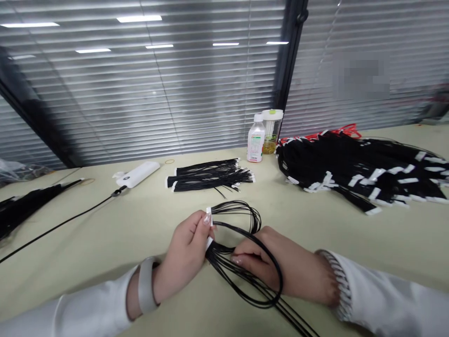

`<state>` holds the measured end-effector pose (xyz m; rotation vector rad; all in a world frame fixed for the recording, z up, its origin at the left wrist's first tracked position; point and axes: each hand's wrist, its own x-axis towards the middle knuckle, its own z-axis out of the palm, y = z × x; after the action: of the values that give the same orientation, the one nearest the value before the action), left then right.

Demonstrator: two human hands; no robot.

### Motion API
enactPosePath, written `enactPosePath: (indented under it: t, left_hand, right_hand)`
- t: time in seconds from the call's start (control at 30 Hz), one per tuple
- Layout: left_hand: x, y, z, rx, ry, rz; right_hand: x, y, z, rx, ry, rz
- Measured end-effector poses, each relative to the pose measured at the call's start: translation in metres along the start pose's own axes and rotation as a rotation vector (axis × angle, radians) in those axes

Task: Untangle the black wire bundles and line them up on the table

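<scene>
In the head view, the left hand (pixel 187 255) pinches the wires (pixel 216 255) at their white-tabbed ends, one tab (pixel 209 211) showing above the thumb and another just below the fingertips. The right hand (pixel 291 267), its fingers curled and narrow, grips the same wires a little farther along, near the lower tab. The wires are in front of the person, over the tabletop (pixel 189 316); one thick loop arches across the right hand, and loose lengths trail toward the bottom edge. Beyond the hands lie small black bundles (pixel 210 181), with a bottle (pixel 256 142) and a cup (pixel 272 128) standing side by side behind them. A large heap (pixel 315 161) of white-tipped black wires is to the right, near red cords (pixel 351 131). A white device (pixel 142 174) with a black cable (pixel 70 219) lies to the left.
</scene>
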<state>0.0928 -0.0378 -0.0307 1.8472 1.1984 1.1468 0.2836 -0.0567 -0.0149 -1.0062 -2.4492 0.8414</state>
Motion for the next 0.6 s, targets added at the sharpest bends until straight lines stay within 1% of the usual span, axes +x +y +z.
enactPosePath:
  t: [0.13,0.3,0.47,0.6]
  left_hand:
    - [-0.0015,0.0019,-0.0005,0.001,-0.016,0.011]
    - [-0.0023,0.0026,-0.0007,0.018,-0.014,0.024]
    - [-0.0025,0.0018,0.0004,0.011,-0.006,0.022]
    - [-0.0029,0.0028,0.0006,0.005,-0.011,0.018]
  right_hand:
    - [0.0003,-0.001,0.0034,0.069,-0.013,0.024]
    - [0.0005,-0.0045,0.0041,0.041,0.048,-0.017]
    - [-0.0009,-0.0071,0.0036,0.091,0.036,-0.037]
    - [-0.0017,-0.0079,0.0055,0.031,0.076,-0.03]
